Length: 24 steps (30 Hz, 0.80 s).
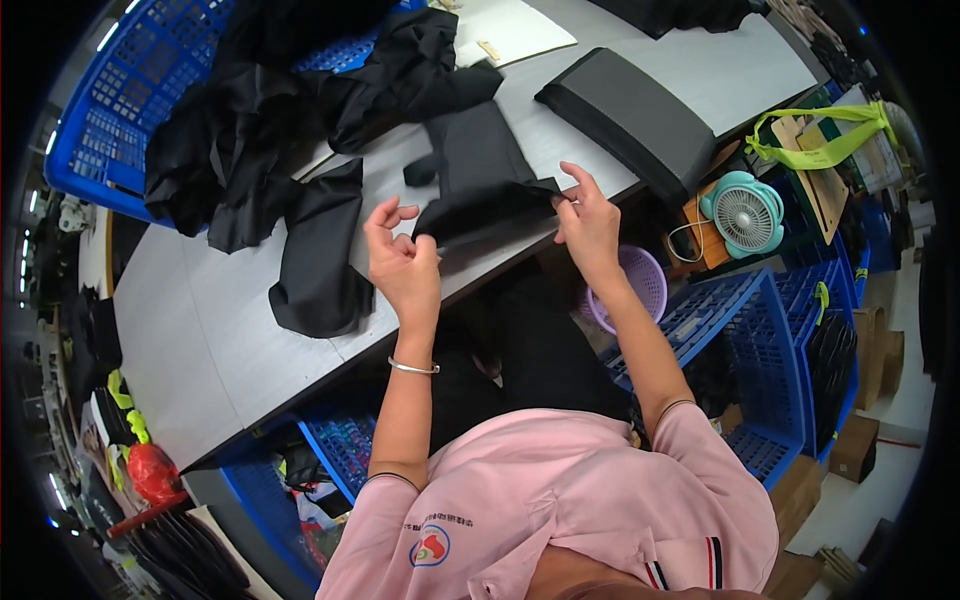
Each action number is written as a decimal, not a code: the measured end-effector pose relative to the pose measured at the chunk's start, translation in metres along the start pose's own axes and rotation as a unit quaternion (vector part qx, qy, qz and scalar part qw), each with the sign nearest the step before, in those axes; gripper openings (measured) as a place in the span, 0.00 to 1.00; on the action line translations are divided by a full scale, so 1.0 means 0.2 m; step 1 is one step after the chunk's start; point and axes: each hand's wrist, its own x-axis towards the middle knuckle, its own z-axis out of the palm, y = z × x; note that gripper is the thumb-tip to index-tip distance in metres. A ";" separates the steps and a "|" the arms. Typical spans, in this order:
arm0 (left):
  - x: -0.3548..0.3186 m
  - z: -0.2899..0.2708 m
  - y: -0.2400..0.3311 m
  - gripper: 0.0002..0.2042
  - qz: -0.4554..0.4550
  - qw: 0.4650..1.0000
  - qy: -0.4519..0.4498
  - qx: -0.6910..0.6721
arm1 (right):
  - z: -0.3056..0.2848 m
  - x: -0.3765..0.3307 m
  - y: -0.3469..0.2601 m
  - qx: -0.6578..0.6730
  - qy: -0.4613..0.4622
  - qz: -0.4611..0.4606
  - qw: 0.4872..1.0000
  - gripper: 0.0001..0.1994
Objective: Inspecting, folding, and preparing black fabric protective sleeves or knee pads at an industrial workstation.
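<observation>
A black fabric piece point(478, 150), partly smeared by motion, spans the space between my two hands at the table's near edge. My left hand point(402, 258) is closed at its lower left corner, with thumb and fingers curled together and the index finger raised. The opposite corner is pinched by my right hand point(590, 222), whose index finger points up. Left of this piece a folded black fabric part point(322, 255) lies flat on the grey table point(215, 330). Beyond it, crumpled black fabric pieces point(240, 150) form a heap.
A blue basket point(95, 150) holds part of the heap at the far left. On the table's right lies a padded black-and-grey block point(630, 115). Right of me are a turquoise fan point(745, 215), a purple basket point(645, 285) and blue crates point(765, 350).
</observation>
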 end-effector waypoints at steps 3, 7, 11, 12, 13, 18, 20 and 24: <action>0.01 0.00 -0.01 0.24 0.022 0.998 -0.050 0.043 | -0.07 0.01 0.03 -0.037 -0.038 -0.017 0.998 0.16; -0.03 0.00 0.08 0.25 0.049 0.998 -0.028 0.011 | -0.35 0.18 0.05 -0.235 0.122 -0.184 0.947 0.16; -0.12 -0.01 0.13 0.22 0.065 0.997 0.000 -0.043 | -0.67 0.40 0.19 -0.479 0.079 -0.172 0.857 0.23; -0.15 -0.02 0.12 0.21 0.062 0.995 -0.027 -0.068 | -0.71 0.43 0.19 -0.479 0.080 -0.173 0.857 0.23; -0.18 -0.02 0.12 0.19 0.058 0.993 -0.053 -0.092 | -0.74 0.47 0.19 -0.450 0.039 -0.167 0.877 0.22; -0.31 0.04 0.19 0.14 -0.051 0.957 -0.221 -0.178 | -0.88 0.57 0.20 -0.175 -0.016 -0.078 0.981 0.14; -0.33 0.07 0.17 0.20 -0.112 0.917 -0.313 -0.219 | -0.82 0.44 0.16 -0.211 0.082 -0.142 0.964 0.12; -0.39 0.14 0.20 0.37 -0.125 0.864 -0.354 -0.335 | -0.51 -0.07 -0.15 -0.280 0.183 -0.326 0.884 0.10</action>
